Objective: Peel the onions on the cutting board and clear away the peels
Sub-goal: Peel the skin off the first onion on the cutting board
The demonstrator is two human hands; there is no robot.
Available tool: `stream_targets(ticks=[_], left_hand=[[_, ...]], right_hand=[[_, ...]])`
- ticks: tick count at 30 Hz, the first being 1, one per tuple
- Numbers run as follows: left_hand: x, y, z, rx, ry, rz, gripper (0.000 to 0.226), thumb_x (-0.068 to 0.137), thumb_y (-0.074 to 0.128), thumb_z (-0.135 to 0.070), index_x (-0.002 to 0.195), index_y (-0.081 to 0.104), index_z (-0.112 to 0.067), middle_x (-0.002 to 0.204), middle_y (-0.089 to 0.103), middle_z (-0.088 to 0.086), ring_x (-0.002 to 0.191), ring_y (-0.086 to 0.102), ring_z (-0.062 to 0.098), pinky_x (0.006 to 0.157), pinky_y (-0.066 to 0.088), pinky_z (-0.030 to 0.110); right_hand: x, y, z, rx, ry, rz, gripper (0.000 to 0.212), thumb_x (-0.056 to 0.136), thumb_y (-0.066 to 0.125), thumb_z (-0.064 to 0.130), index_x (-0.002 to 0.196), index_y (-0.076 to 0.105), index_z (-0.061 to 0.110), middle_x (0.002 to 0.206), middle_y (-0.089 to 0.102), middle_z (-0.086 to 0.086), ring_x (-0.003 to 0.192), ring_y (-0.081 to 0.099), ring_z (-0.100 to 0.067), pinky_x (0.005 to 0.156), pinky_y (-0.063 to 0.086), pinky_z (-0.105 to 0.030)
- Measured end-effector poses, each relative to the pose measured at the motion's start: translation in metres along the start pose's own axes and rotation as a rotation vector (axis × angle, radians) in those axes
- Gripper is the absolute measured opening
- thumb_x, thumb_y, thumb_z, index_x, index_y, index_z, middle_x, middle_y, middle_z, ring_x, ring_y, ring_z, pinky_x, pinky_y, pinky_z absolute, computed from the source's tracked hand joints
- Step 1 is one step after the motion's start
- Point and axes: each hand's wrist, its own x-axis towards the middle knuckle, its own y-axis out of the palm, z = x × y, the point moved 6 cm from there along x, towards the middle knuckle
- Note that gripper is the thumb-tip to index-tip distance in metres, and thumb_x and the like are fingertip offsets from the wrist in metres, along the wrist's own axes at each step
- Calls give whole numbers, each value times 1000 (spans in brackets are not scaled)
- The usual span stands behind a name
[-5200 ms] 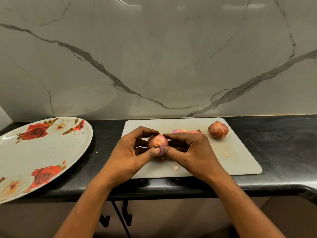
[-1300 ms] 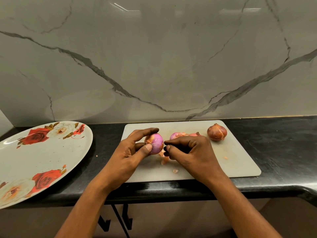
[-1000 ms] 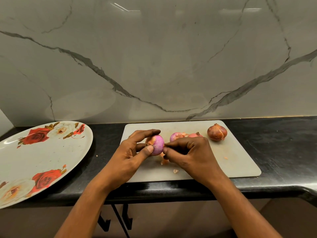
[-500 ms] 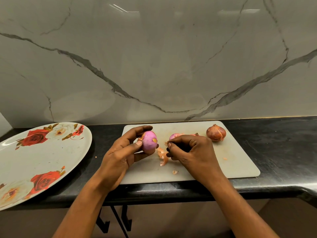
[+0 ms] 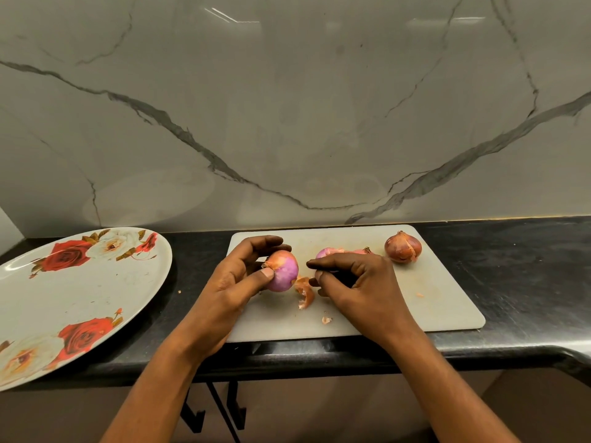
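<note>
My left hand (image 5: 236,282) grips the mostly peeled onion (image 5: 282,275) over the cutting board's (image 5: 431,302) left end. My right hand (image 5: 361,282) curls by a loose peel (image 5: 303,292), pinching it or not I cannot tell. Slick, the onion could slip free and roll off the desk (image 5: 511,282).

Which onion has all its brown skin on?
The brown onion at the far right of the cutting board, untouched. The onion in the left hand and the onion behind the right hand show pink flesh.

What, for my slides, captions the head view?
Left hand grips part-peeled onion; right hand beside peels on cutting board.
</note>
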Motion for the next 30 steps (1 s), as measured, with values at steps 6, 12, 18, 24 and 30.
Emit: stream_targets(ticks=[6,12,18,24,30], left_hand=[[-2,4,-4,118,45,13,38,98,70,-16,136,64,-22,141,64,-2,129,63,26,105,56,40],[-3,5,-7,168,108,39,39,95,69,-6,133,69,-18,138,61,-4,135,59,23,107,53,31],[-5,8,-9,168,115,66,46,94,72,-5,137,65,-18,137,64,0,132,62,26,106,56,39],[-5,10,-11,131,93,50,54,89,77,-9,139,60,-18,139,64,-6,128,66,22,105,57,37],[-3,12,-10,125,61,24,59,83,84,-15,138,62,-24,131,67,-8,117,72,26,95,62,36]], right_hand=[[-1,3,5,40,-27,32,20,96,77,20,115,83,18,99,81,10,94,77,-8,82,66,-34],[-2,5,5,66,-17,89,32,95,79,22,127,77,16,111,80,8,103,76,-3,89,64,-30],[-2,9,12,118,-44,152,38,93,80,14,130,76,18,113,79,9,104,76,-9,88,64,-31],[-2,8,11,108,-26,165,42,88,85,19,129,75,18,115,77,11,107,74,-6,88,64,-28],[-1,-1,12,157,-13,86,38,87,86,23,123,75,19,113,78,8,104,76,-7,87,63,-26]])
